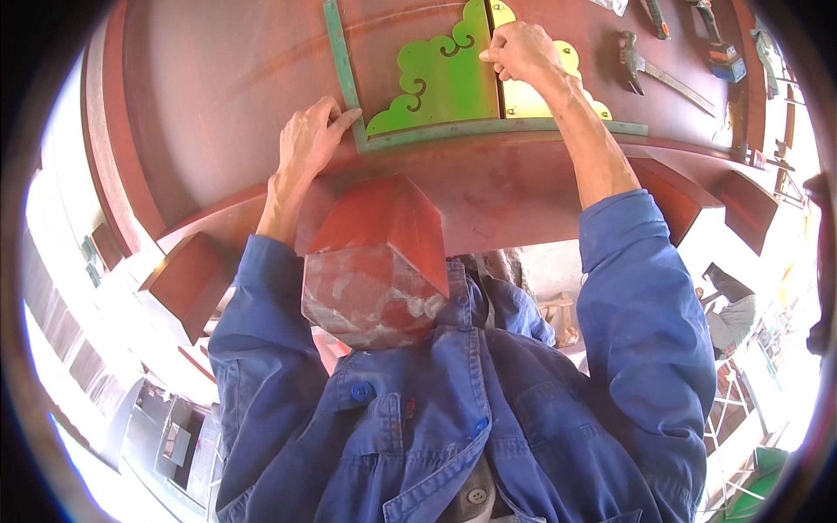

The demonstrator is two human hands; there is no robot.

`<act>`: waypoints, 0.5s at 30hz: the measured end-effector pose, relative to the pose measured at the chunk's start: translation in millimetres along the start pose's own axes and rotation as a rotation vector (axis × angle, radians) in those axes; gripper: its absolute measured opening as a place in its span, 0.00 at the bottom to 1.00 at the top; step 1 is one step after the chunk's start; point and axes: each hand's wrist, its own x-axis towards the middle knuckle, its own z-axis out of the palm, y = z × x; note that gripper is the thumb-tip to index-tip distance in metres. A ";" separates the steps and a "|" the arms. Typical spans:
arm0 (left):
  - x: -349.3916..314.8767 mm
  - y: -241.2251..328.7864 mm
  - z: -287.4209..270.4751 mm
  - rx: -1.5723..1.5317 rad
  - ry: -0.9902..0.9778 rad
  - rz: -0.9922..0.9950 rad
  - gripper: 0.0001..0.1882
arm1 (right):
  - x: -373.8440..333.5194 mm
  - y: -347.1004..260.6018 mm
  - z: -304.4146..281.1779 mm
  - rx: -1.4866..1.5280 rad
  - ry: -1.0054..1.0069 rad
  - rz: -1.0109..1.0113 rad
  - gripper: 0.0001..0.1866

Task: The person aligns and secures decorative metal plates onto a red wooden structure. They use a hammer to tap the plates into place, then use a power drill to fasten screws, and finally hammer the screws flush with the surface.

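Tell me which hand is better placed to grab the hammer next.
Right, probably: the right hand, at the scalloped plates, is nearer the hammer; the left hand is farther off, by the green strip.

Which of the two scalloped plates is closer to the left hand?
The green plate, left of the dark gap, nearer the left hand. The pale yellow plate is right of that gap, partly covered by the right hand.

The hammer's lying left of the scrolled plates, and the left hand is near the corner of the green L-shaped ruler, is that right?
No: the hammer lies right of the scrolled plates, as the head view shows. The left hand is near the corner of the green L-shaped ruler.
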 end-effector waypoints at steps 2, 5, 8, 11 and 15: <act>3.5 6.5 0.7 0.032 -0.025 -0.070 0.22 | -2.9 -0.5 2.3 0.026 0.007 -0.002 0.12; 12.1 15.9 6.9 0.045 -0.012 -0.086 0.23 | -2.1 4.8 2.6 0.038 0.025 0.002 0.13; 13.9 13.0 10.9 0.017 0.034 -0.060 0.23 | -0.8 7.0 3.4 0.018 0.035 0.001 0.13; 18.1 3.9 18.4 0.013 0.103 -0.039 0.22 | -2.4 6.1 3.1 0.015 0.034 -0.012 0.13; 21.9 -2.0 17.3 -0.005 0.114 -0.032 0.23 | 3.8 8.7 2.8 0.022 0.022 -0.004 0.12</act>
